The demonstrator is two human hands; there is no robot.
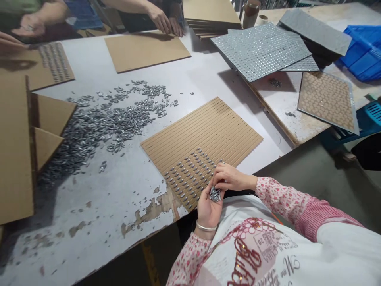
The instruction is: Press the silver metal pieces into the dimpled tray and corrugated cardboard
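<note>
My left hand point(208, 208) is cupped palm up around a small heap of silver spindle-shaped metal pieces point(214, 194), a bracelet at its wrist. Over the fingers of that hand bends my right hand point(228, 177), its fingers drawn together; what they pinch, if anything, is hidden. Both hands are at the near edge of a brown grooved board point(205, 125). Rows of the same silver pieces point(186, 171) lie spaced out along the grooves on its near left part, while the far grooves carry none.
A large loose pile of silver pieces point(110, 123) spreads to the left, beside upright brown boards point(14, 151). Across the table, other people's hands point(160, 20) work at boards point(145, 51). Silvery ridged sheets point(258, 47), a patterned panel point(327, 97) and a blue crate point(364, 51) are at right.
</note>
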